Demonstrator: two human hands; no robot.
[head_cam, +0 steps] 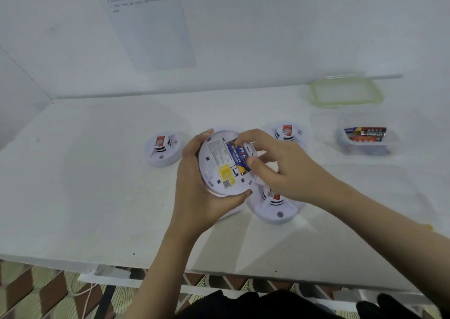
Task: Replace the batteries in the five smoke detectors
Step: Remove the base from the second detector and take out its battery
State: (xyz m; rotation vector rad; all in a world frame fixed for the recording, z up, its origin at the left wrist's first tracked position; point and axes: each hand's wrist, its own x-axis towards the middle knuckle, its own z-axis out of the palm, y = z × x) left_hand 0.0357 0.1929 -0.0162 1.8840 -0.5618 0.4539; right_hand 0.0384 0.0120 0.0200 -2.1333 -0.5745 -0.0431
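At frame centre the left grip (pixel 194 184) is cupping an upturned smoke detector (pixel 216 162) by its rim. The right grip (pixel 275 170) is pinching a blue battery (pixel 239 156) at its open bay. The right wrist is covering part of a second detector (pixel 275 206) just below. A third detector (pixel 162 151) is standing at left and a fourth detector (pixel 287 133) at upper right on the counter (pixel 97 184). A clear tub (pixel 367 145) of batteries and its lid (pixel 345 92) are lying far right.

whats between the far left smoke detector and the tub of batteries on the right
Head view: the upturned detector gripped in the left hand, the right hand pinching its blue battery, then another detector farther back, nearer the tub.
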